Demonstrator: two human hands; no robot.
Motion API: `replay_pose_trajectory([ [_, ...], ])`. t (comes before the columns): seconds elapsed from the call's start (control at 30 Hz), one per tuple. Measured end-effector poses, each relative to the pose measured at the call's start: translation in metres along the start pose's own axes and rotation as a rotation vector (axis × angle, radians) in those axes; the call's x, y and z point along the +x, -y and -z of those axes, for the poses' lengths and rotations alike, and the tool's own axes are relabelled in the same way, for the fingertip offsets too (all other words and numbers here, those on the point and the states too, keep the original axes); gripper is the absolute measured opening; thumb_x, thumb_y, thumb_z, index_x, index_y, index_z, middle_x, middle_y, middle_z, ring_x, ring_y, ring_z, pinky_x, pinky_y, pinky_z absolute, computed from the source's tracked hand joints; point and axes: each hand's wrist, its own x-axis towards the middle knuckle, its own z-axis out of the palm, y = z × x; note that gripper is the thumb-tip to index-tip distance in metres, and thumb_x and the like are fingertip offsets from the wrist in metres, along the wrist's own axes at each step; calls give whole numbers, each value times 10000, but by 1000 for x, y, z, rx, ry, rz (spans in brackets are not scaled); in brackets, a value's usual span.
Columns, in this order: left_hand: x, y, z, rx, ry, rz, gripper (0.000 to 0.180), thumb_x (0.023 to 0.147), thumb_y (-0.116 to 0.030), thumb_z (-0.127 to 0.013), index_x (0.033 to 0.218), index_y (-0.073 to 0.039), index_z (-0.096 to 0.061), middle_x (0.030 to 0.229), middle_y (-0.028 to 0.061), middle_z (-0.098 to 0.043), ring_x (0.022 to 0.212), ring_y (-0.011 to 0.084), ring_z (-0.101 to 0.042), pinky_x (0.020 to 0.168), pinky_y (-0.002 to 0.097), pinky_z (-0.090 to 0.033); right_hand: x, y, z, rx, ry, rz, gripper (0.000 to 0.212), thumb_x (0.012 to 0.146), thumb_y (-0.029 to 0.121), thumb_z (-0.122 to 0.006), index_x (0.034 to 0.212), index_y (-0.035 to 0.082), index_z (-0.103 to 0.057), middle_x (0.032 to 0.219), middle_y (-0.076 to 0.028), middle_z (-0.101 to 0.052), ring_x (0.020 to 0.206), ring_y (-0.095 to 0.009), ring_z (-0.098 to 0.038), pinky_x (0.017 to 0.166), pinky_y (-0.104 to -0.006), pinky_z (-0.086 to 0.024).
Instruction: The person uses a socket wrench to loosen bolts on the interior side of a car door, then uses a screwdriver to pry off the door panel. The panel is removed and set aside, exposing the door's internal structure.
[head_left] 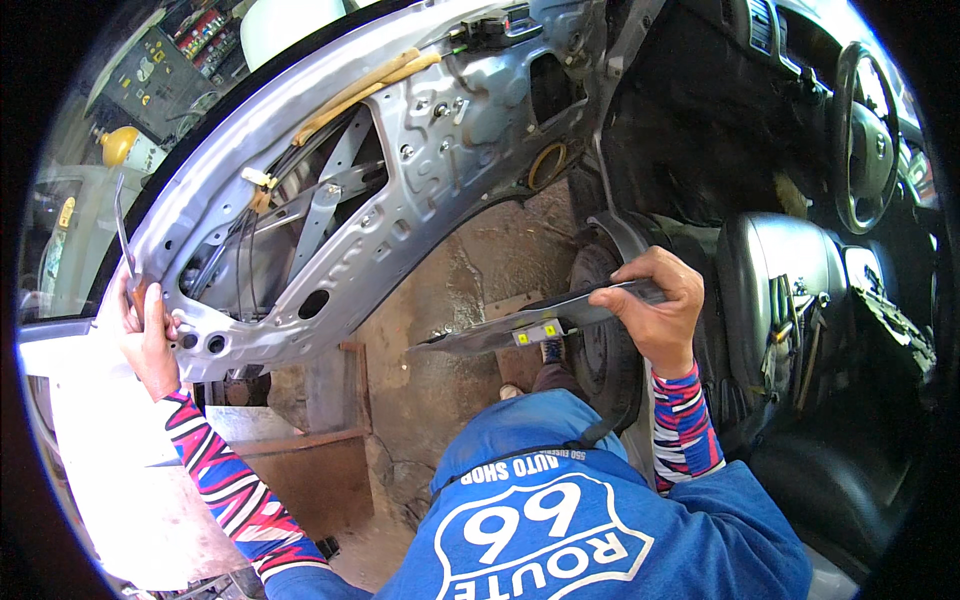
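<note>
1. Brown floor point(450, 270) in the middle.
2. Upper left: car door point(430, 150), bare inside, so work seems unfinished.
3. Left side: left hand point(150, 340) gripping a tool point(122, 225).
4. Middle: dark strip point(480, 337), off the door, pinched by right hand point(658, 308).

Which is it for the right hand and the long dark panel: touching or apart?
Touching: the head view shows the right hand pinching the dark panel near its right end.
</note>
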Motion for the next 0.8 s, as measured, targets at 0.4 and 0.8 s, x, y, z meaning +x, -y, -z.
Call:
replay_pose_trajectory([
  [0.4,-6,-9,-7,-29,-23,20,505,989,-132,-642,1463,-54,-484,806,-9,-527,550,34,-365,517,205,-381,-4,-3,-3,-44,30,-25,264,639,140,-915,720,27,-691,701,-85,-666,635,-222,-642,604,-319,-474],
  [0.8,-8,-16,-17,-1,-102,67,510,988,-207,-656,1457,-58,-518,675,-61,-403,550,36,-368,530,195,-358,10,-6,25,-100,-54,-23,251,670,110,-895,739,2,-679,707,-75,-642,637,-176,-608,605,-293,-452],
])
